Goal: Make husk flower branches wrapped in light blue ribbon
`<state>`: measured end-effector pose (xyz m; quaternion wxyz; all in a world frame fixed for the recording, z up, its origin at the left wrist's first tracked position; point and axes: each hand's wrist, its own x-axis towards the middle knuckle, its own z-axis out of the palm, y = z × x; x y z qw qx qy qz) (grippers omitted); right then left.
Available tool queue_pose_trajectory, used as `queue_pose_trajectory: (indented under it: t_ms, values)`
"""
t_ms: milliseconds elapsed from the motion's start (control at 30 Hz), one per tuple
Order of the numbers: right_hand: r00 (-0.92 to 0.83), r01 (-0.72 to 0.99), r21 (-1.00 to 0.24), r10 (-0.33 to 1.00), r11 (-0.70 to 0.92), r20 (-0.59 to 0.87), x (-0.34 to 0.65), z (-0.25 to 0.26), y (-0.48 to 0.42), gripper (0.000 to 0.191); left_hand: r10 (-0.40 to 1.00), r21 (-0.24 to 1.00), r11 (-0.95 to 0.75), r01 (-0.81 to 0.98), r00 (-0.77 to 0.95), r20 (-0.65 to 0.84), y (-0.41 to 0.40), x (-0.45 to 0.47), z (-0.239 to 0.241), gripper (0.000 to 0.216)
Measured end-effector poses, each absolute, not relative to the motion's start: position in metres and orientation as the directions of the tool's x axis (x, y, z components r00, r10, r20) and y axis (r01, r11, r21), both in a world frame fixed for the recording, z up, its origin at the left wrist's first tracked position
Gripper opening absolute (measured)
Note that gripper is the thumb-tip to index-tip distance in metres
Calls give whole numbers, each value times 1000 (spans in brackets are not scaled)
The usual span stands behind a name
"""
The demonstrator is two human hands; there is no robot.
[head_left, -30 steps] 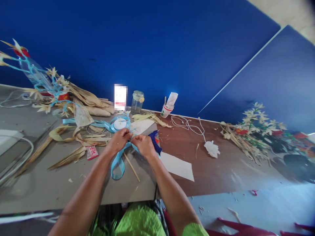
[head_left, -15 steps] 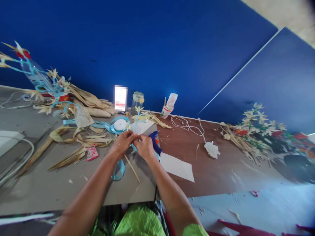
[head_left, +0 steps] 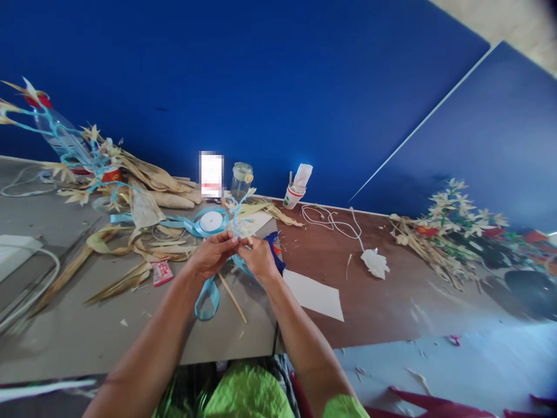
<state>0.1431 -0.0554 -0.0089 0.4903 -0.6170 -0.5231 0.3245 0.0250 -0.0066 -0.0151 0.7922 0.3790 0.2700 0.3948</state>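
My left hand point(head_left: 211, 253) and my right hand point(head_left: 259, 258) meet over the grey table point(head_left: 87, 331), fingers pinched together on a small straw flower stem point(head_left: 242, 217) wrapped in light blue ribbon. The stem sticks up and away from my fingertips, with pale petals at its top. A loop of the blue ribbon point(head_left: 207, 297) hangs below my left wrist onto the table. A thin wooden stick point(head_left: 232, 298) lies under my hands. The ribbon spool point(head_left: 211, 221) sits just beyond my hands.
Dried husk strips point(head_left: 130, 244) and finished straw flowers point(head_left: 93, 154) pile at the left. A glass jar point(head_left: 242, 179), a paper cup point(head_left: 295, 194), a white cable point(head_left: 331, 220), white paper point(head_left: 315, 295) and another flower heap point(head_left: 444, 229) lie on the brown table at the right.
Both hands have lifted slightly and the ribbon-wrapped stem now stands up from my fingertips. The hanging ribbon loop has shortened and risen.
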Motion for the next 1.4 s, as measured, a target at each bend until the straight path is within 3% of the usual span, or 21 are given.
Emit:
queue_pose_trajectory:
  t_ms: [333, 433, 533, 633, 767, 867, 1033, 1267, 1400]
  values:
    - [237, 515, -857, 965, -26, 114, 139, -4, -58, 14, 913, 961, 205, -187, 390, -119, -3, 23, -20, 33]
    - [233, 530, -848, 965, -23, 119, 139, -2, -59, 15, 896, 945, 237, -227, 428, -122, -4, 23, -20, 32]
    - [216, 417, -909, 970, 10, 110, 142, -1, -59, 15, 841, 870, 333, -362, 532, -101, -7, 23, -14, 26]
    - [212, 189, -982, 976, 11, 51, 145, -2, -59, 13, 826, 809, 392, -438, 555, -99, -10, 23, -8, 23]
    - [152, -55, -998, 988, -18, -26, 145, -3, -59, 10, 807, 793, 435, -427, 575, -132, -10, 23, -9, 20]
    - [131, -112, -991, 988, -69, -84, 143, -3, -58, 10, 806, 798, 434, -418, 576, -137, -9, 22, -12, 19]
    - [169, -29, -997, 983, -71, -75, 141, -8, -55, 14, 813, 830, 389, -400, 573, -104, -7, 21, -13, 21]
    - [234, 308, -951, 971, -36, 39, 145, -18, -51, 16, 870, 937, 232, -263, 487, -78, -4, 24, -19, 29]
    - [282, 396, -917, 957, -53, 66, 146, -18, -52, 16, 921, 990, 111, -84, 382, -70, -2, 24, -17, 27]
